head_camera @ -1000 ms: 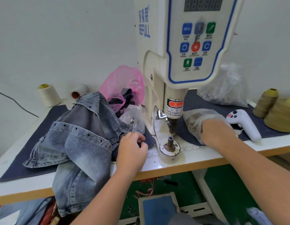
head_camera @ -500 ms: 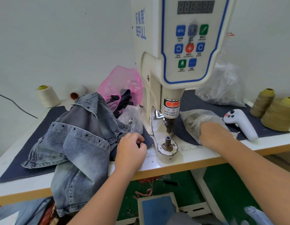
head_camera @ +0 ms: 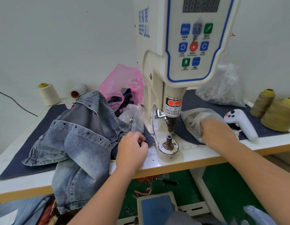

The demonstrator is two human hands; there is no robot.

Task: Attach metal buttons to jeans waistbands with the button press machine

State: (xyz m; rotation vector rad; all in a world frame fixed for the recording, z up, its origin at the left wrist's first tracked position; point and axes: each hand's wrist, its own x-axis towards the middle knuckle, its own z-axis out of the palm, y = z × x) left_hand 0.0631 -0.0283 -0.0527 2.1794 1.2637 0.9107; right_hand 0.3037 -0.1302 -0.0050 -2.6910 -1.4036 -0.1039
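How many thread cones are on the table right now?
4: a cream cone and a white cone lying down at back left; two olive cones at far right. More may sit off-frame.

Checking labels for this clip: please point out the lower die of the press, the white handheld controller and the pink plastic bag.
lower die [head_camera: 169, 139], head view, top of post
white handheld controller [head_camera: 242, 123], head view, handle
pink plastic bag [head_camera: 120, 82], head view, upper side

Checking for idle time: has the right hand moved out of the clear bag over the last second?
No. The right hand stays in the clear bag, beside the white controller.
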